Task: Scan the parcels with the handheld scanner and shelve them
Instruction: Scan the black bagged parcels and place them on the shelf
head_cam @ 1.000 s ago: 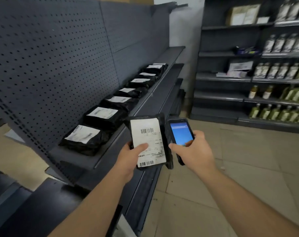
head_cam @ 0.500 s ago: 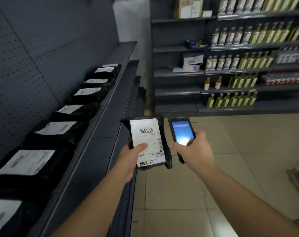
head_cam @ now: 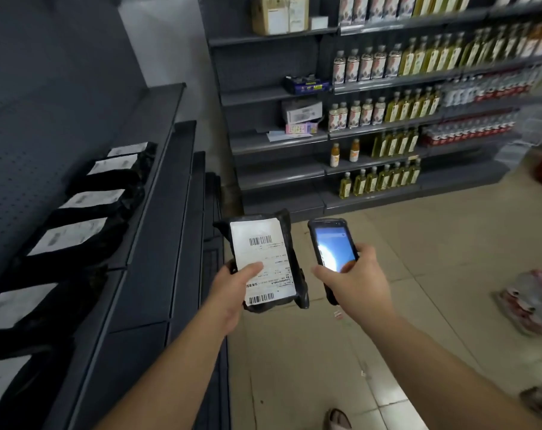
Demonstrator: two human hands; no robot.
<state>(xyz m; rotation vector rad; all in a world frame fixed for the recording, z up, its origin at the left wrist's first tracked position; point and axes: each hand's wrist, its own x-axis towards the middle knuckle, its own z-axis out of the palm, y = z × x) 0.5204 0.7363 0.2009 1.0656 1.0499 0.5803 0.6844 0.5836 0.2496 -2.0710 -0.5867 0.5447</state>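
Right now the left hand [head_cam: 232, 290] grips one black parcel [head_cam: 263, 262] at centre frame, thumb on its label; the right hand [head_cam: 353, 277] clasps the scanner [head_cam: 331, 243] beside it. Scanning seems underway; shelving follows. On the shelf [head_cam: 158, 231] at left lie perhaps seven parcels [head_cam: 68, 237], the nearest blurred.

A dark metal shelf [head_cam: 158, 193] is running along the pegboard wall [head_cam: 30, 125], carrying a row of black parcels [head_cam: 77, 234] lying flat, white labels up, close against that wall, touching end to end.
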